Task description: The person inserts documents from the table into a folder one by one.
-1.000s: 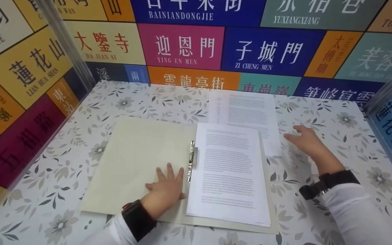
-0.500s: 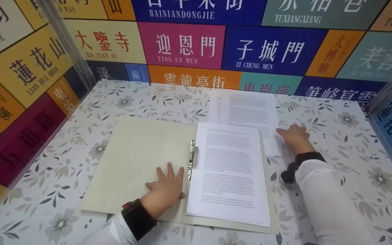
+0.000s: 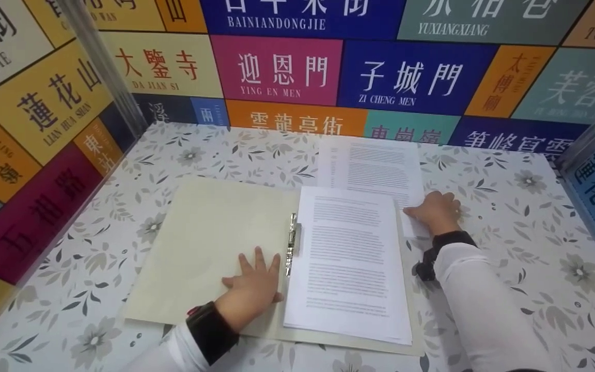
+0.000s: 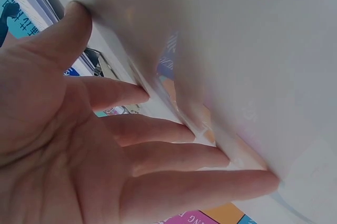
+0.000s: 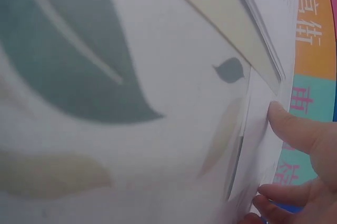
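A cream folder (image 3: 215,227) lies spread open on the table, with a metal clip (image 3: 291,237) along its spine. Printed pages (image 3: 346,258) rest on its right side. My left hand (image 3: 251,297) lies on the left cover near the spine, fingers spread; in the left wrist view the fingertips of the left hand (image 4: 100,145) meet the pale cover. Behind the folder is a second set of printed sheets (image 3: 380,165), partly covered by it. My right hand (image 3: 436,212) pinches the right edge of these sheets; in the right wrist view the thumb of the right hand (image 5: 305,140) lies on the paper.
A flower-and-leaf patterned cloth (image 3: 525,232) covers the table. Colourful panels with Chinese lettering (image 3: 277,67) stand at the back and along both sides. Clear upright edges (image 3: 111,77) mark the back corners.
My right hand has come in from the right, reaching the sheets' edge and then moving its thumb onto the paper. The left hand has stayed on the folder.
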Demonstrator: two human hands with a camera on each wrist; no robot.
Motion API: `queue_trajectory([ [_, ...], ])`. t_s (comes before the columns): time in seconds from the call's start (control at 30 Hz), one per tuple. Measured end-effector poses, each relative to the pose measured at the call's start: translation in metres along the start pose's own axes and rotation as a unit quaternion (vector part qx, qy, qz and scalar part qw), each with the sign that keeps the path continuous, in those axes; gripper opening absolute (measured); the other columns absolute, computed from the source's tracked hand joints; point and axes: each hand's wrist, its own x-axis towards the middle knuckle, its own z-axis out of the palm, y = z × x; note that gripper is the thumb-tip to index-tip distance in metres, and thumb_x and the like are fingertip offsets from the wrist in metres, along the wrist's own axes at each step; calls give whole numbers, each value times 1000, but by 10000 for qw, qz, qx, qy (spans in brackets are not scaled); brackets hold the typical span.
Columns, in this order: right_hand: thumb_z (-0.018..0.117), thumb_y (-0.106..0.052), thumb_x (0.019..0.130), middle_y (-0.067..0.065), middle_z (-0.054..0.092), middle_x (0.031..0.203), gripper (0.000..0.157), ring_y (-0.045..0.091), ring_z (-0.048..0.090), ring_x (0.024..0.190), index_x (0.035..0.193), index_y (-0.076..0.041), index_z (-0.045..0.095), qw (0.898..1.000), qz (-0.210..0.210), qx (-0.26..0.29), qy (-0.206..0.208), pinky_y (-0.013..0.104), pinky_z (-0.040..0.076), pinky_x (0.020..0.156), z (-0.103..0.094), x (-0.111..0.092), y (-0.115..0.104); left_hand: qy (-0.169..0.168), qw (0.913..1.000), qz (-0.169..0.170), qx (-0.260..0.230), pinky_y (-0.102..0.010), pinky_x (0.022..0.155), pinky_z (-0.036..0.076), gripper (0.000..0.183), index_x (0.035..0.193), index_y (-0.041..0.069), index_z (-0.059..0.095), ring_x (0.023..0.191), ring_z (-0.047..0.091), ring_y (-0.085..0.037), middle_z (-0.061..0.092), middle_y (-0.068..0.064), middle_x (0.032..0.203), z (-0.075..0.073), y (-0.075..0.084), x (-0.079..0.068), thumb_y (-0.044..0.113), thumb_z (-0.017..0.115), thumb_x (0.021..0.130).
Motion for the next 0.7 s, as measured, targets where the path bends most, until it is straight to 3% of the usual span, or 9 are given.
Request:
queue_trajectory([
  [0.2, 64, -27, 88, 41, 44, 120, 64, 52, 38, 116, 123, 24, 46, 9994, -98, -316, -64, 59, 34, 101, -1, 1, -8, 49, 10000, 15, 70, -75, 93, 38, 82, 154, 20, 27, 142, 21, -51, 17, -22, 160, 2, -1, 2, 42, 65, 86],
  [0.37, 62, -22, 86, 39, 55, 116, 55, 50, 49, 110, 117, 22, 53, 9976, -262, -647, 30, 56, 44, 95, -2, -2, -14, 28, 9999, 5, 124, -74, 93, 39, 81, 154, 20, 26, 142, 21, -51, 17, -21, 160, 3, 0, 1, 43, 65, 86],
  [0.57, 61, -17, 84, 38, 59, 113, 46, 48, 57, 103, 111, 20, 57, 9976, -303, -610, 153, 54, 49, 90, -1, -4, -15, -6, 10000, -2, 55, -74, 94, 38, 82, 154, 20, 25, 142, 20, -51, 16, -21, 160, 1, 0, -1, 42, 65, 86],
  [0.7, 54, -10, 81, 37, 60, 109, 39, 50, 56, 102, 106, 20, 59, 9974, -457, -532, 173, 55, 46, 92, 1, -5, -15, -8, 10000, 15, 38, -74, 94, 38, 83, 154, 20, 25, 142, 19, -51, 15, -21, 160, 1, 0, -1, 42, 65, 86],
])
